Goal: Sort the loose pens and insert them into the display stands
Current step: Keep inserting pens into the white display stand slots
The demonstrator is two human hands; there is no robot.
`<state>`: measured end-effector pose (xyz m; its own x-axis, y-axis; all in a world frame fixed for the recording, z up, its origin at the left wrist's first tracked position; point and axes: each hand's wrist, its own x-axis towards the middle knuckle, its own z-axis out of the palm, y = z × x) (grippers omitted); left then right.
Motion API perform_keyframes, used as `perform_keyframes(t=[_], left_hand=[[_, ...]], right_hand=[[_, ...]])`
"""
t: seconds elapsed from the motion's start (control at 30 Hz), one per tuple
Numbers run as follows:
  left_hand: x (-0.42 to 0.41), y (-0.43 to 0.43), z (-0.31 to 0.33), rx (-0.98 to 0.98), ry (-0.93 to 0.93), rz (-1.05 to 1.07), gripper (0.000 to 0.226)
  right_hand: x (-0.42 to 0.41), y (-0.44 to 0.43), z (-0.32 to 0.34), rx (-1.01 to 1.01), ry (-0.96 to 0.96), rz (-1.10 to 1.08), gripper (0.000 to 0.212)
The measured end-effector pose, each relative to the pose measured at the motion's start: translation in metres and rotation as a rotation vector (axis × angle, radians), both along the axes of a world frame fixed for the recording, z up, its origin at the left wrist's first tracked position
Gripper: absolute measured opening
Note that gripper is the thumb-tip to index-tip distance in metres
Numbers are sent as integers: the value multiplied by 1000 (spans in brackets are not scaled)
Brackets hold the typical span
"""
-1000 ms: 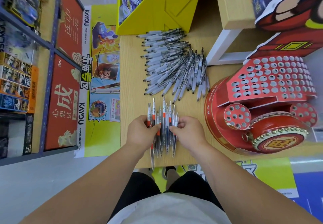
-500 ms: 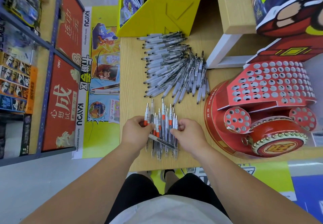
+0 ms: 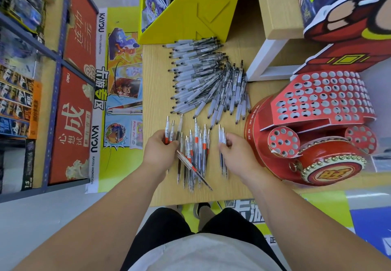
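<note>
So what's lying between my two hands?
In the head view, a loose cluster of red-banded pens lies on the table between left hand and right hand, one crossing diagonally.

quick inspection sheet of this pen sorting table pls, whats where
surface: wooden table, pens spread over it
job's things: fanned pile of black-tipped pens; loose row of red-banded pens between the hands, one crossed pen lying diagonally over it; red display stand, visible holes look empty
clutter: yellow KAYOU box at the far edge
grippers: left hand grips a left bundle of pens; right hand pinches a right pair, seemingly two pens
cables: nothing seen
surroundings: shelves of boxed goods on the left; cartoon cardboard figure upper right
</note>
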<state>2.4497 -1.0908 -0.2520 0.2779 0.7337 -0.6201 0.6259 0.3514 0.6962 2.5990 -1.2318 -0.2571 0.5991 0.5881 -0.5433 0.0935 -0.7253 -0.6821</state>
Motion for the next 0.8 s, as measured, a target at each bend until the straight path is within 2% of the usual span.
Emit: perform_keyframes(t=[0.1,0.17,0.43,0.53,0.6,0.7,0.8], left_hand=[[-2,2,-2,-4,7,-21,4],[-5,2,-2,-22,6,-41,7],[-28,-4,10,-139,-87,-2,16],[-38,-12,12,-263,-178,10,21],[-43,-19,13,-357,-225,73,21],[-49,-28,11,-432,-263,156,16],[-53,-36,8,-456,-266,170,11]], right_hand=[[7,3,5,51,30,-82,13],[8,3,10,75,103,-124,11],[-18,-10,21,27,269,-20,17],[-34,-13,23,12,194,136,29],[-45,-13,23,-39,106,235,30],[-55,-12,17,-132,0,268,34],[-57,-10,13,-167,-69,298,27]])
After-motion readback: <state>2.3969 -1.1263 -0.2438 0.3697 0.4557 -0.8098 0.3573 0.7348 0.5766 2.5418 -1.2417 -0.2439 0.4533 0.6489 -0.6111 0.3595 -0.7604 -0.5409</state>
